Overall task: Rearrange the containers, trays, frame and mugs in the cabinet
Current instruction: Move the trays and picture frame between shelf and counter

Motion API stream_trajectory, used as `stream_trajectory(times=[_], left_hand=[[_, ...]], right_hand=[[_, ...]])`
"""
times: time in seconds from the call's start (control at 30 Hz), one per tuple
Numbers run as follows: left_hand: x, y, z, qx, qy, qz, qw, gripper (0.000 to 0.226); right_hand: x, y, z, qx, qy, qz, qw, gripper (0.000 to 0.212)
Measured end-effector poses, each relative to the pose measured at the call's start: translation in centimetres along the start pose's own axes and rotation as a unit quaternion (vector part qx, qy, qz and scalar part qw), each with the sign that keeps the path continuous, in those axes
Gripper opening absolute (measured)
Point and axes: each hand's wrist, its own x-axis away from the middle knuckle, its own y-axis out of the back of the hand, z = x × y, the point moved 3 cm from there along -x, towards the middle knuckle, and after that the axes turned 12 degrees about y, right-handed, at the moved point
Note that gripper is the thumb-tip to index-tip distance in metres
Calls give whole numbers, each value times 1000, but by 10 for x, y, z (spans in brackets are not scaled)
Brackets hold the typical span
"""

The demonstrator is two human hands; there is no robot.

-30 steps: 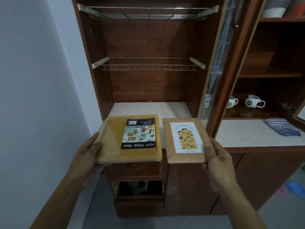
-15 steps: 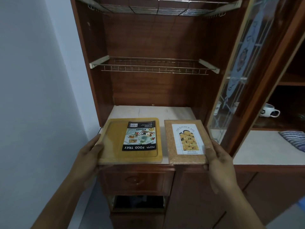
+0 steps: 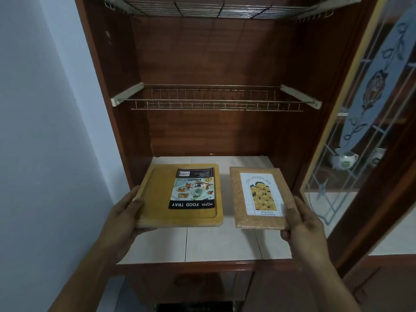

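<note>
A yellow food tray (image 3: 157, 199) with a black "MAMA FOOD TRAY" label is held flat over the tiled counter (image 3: 220, 244) inside the cabinet. My left hand (image 3: 122, 216) grips its left front edge, thumb on top. Beside it, a cork-textured photo frame (image 3: 261, 197) with a yellow flower picture is also held flat. My right hand (image 3: 302, 224) grips the frame's right front corner. Two white mugs (image 3: 344, 159) stand behind the glass door on the right.
A wire rack shelf (image 3: 216, 102) spans the cabinet at mid height, another wire rack (image 3: 220, 7) sits at the top. The open glass door (image 3: 364, 122) with a floral pattern stands to the right. A white wall (image 3: 45, 131) borders the left.
Both hands have carried the tray and frame forward into the cabinet, over the tiled counter. The view has moved closer and tilted up.
</note>
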Motion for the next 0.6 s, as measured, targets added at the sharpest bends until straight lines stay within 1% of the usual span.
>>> stream_trajectory(times=[0.07,0.2,0.33,0.43,0.6], left_hand=[[-11,-6,1,1,2,-2,1000,28],[-31,-16,2,10,7,-8,1000,26],[-51,-21,6,18,16,-13,1000,33],[-67,-23,8,19,24,-6,1000,38],[-103,-20,7,13,36,-4,999,40]], right_hand=[[-13,-3,-7,-4,-2,4,1000,44],[-36,-13,-17,-21,-4,11,1000,33],[-56,-19,-31,-9,-18,10,1000,41],[-69,-25,-42,3,-20,10,1000,43],[-89,-45,-60,19,-15,12,1000,39]])
